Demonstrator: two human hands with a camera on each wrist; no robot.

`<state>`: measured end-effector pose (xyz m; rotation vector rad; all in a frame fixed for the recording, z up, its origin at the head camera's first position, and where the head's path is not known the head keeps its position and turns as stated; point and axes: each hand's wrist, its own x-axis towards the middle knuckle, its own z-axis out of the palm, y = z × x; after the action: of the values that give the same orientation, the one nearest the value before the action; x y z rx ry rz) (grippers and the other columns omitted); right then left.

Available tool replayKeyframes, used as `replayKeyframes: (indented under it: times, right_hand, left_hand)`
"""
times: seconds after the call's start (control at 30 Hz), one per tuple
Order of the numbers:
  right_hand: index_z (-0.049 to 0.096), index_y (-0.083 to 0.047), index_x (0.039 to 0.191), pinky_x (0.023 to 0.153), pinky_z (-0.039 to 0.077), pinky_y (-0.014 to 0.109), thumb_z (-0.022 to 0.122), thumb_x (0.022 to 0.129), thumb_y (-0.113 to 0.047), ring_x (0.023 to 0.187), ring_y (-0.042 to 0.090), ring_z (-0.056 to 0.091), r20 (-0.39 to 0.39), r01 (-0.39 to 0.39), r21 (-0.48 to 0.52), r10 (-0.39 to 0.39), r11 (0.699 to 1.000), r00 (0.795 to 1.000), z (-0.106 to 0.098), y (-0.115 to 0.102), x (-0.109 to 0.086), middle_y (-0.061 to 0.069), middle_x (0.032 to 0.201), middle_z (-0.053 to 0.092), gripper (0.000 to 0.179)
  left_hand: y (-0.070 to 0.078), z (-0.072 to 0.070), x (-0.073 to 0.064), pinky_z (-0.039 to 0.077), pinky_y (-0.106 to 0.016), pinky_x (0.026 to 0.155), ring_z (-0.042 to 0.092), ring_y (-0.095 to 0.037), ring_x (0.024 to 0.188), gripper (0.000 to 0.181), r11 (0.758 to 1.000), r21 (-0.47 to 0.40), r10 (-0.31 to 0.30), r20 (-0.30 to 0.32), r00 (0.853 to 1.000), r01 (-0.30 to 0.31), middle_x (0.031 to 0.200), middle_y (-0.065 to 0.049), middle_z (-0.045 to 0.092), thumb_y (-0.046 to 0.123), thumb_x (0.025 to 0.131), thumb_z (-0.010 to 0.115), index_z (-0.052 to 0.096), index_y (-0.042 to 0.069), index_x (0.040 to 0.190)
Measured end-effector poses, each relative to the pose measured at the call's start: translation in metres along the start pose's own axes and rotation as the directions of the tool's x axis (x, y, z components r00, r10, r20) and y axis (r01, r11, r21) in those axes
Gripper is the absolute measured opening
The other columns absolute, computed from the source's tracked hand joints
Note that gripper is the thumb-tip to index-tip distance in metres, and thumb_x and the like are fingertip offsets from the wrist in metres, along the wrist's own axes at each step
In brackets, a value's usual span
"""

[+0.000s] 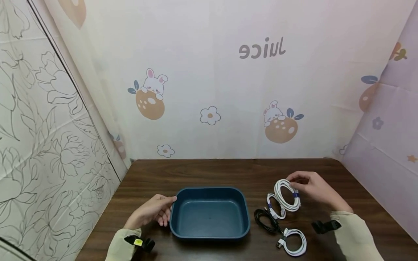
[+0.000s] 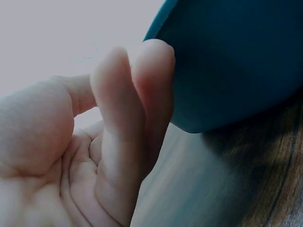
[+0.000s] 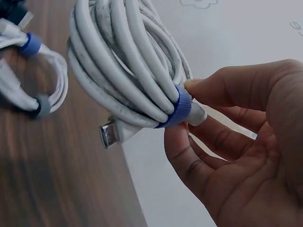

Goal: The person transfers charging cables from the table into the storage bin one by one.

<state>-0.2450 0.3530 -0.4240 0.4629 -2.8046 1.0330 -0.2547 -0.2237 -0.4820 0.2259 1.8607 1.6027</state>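
A dark blue rectangular plastic tray (image 1: pixel 210 219) stands on the table. My left hand (image 1: pixel 153 210) holds its left side, thumb at the rim and curled fingers (image 2: pixel 118 99) against the outer wall. On the right, my right hand (image 1: pixel 313 186) pinches a large coiled white cable (image 3: pixel 118 52) between thumb and fingers, at its blue strap (image 3: pixel 180 109). A metal USB-type plug (image 3: pixel 110 135) sticks out of the coil. Close by lie a smaller white cable coil (image 1: pixel 269 200), a black cable coil (image 1: pixel 258 219) and another white cable coil (image 1: pixel 304 243) with a dark strap.
The brown wooden table (image 1: pixel 196 174) ends at a patterned curtain (image 1: pixel 212 72) behind, with similar cloth on both sides. The cable coils lie close together to the right of the tray. A wrist camera strap is on each sleeve (image 1: pixel 356 235).
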Motion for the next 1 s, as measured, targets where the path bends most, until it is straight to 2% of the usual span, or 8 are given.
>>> replayKeyframes:
  times: [0.33, 0.6, 1.0]
  right_hand:
    - [0.076, -0.019, 0.104, 0.071, 0.054, 0.026, 0.072, 0.097, -0.016, 0.085, 0.007, 0.066, -0.002, 0.035, 0.012, -0.035, 0.999, 0.999, 0.005, -0.022, 0.021, -0.002, 0.098, 0.074, 0.009]
    - [0.076, -0.019, 0.105, 0.072, 0.054, 0.027, 0.071, 0.098, -0.017, 0.084, 0.012, 0.065, 0.063, 0.064, 0.075, -0.069, 0.995, 0.996, 0.018, -0.046, 0.04, -0.001, 0.099, 0.074, 0.008]
    - [0.076, -0.024, 0.106, 0.08, 0.055, 0.032, 0.07, 0.099, -0.021, 0.09, 0.016, 0.066, 0.083, 0.091, 0.107, -0.1, 0.99, 0.992, 0.037, -0.072, 0.06, -0.004, 0.101, 0.074, 0.01]
  left_hand:
    - [0.002, 0.0, -0.002, 0.055, -0.022, 0.046, 0.063, -0.007, 0.047, 0.049, 1.0, -0.009, -0.023, -0.022, 1.0, 0.022, 0.06, 0.0, 0.067, 0.047, 0.104, 0.056, 0.064, 0.009, 0.074]
    - [0.001, 0.0, -0.003, 0.056, -0.023, 0.046, 0.064, -0.008, 0.047, 0.051, 1.0, -0.013, -0.026, -0.02, 0.999, 0.026, 0.061, -0.001, 0.066, 0.049, 0.103, 0.058, 0.063, 0.009, 0.073]
    - [0.001, 0.0, -0.003, 0.056, -0.023, 0.047, 0.065, -0.008, 0.048, 0.05, 0.999, -0.022, -0.034, -0.011, 0.999, 0.034, 0.06, 0.0, 0.067, 0.048, 0.104, 0.056, 0.064, 0.009, 0.074]
